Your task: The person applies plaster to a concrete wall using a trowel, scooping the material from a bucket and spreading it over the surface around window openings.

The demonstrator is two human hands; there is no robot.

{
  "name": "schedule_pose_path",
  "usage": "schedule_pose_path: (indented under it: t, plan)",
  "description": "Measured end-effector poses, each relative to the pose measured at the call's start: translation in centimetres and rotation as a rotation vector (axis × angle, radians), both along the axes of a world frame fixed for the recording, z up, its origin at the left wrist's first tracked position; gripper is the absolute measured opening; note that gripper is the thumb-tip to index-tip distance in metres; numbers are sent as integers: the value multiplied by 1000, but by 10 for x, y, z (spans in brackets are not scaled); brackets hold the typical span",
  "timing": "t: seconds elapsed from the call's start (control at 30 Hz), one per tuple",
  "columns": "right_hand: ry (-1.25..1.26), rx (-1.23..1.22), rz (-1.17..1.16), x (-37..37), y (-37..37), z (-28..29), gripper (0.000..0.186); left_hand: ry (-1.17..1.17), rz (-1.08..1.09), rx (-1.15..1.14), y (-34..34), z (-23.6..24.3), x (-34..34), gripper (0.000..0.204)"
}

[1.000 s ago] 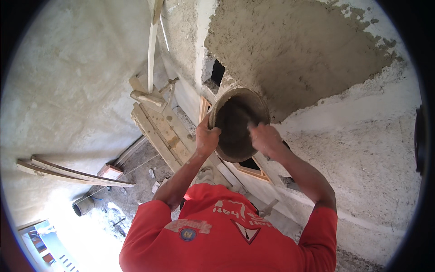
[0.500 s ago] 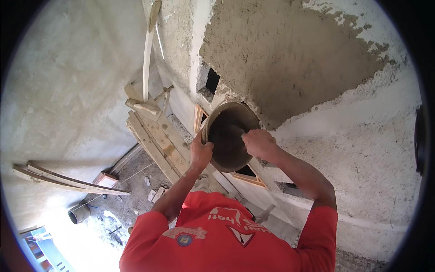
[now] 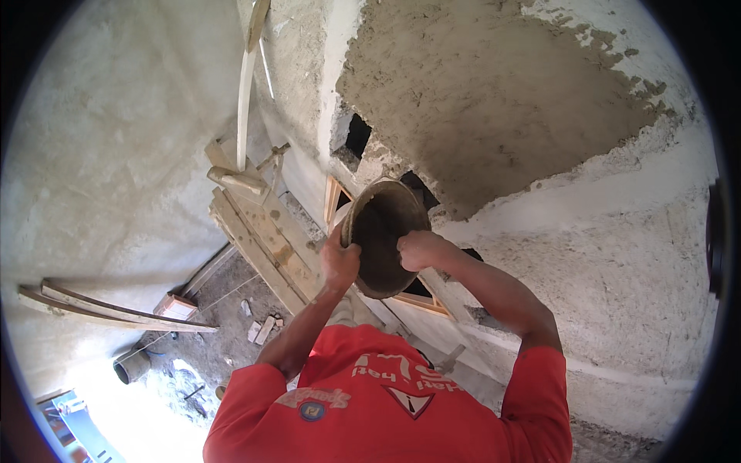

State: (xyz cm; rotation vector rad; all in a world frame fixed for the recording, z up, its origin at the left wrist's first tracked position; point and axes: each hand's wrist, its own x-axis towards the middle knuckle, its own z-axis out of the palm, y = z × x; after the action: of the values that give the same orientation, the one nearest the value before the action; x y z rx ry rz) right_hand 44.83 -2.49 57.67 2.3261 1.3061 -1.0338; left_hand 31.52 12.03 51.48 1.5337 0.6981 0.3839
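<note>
A round, mortar-stained bucket (image 3: 409,202) is held up in front of me, its mouth facing me and its inside dark. My left hand (image 3: 340,261) is closed on its left rim, thumb on the near side. My right hand (image 3: 423,251) is a fist at the right part of the bucket's mouth, fingers curled inward. Whatever it grips is hidden in the shadow within. Just beyond the bucket, a patch of wet grey-brown mortar (image 3: 494,92) covers part of the rough wall.
Dark square holes (image 3: 357,136) break the wall near the bucket. On the left lie scaffold planks (image 3: 258,247), with a long upright pole (image 3: 247,100) behind them. Curved-looking boards (image 3: 116,307) lean by the left wall. Below are broken bricks (image 3: 264,330) and another bucket (image 3: 131,366).
The bucket has tilted and looks narrower. My right fist has moved slightly left and down, and the greyish blade-like shape beside it no longer shows.
</note>
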Motion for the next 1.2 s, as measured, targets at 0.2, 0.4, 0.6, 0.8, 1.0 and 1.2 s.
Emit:
schedule_pose_path:
  t: [0.2,0.4,0.6,0.8,1.0,1.2]
  plan:
    - [444,191,-641,-18,6,39,30,-123,41,-133,1,-16,-16,60]
    - [-320,332,-148,-15,-18,23,28,87,7,-56,1,25,-18,61]
    - [-170,107,40,-17,-23,13,24,-24,52,-28,-10,23,-17,62]
    - [143,263,-185,-28,-31,13,32,-13,128,-102,-27,9,-27,59]
    - [447,293,-586,-20,-39,32,33,-44,97,-124,-24,13,-37,61]
    - [-57,300,-206,-13,-46,20,28,-132,140,-112,-21,14,-42,59]
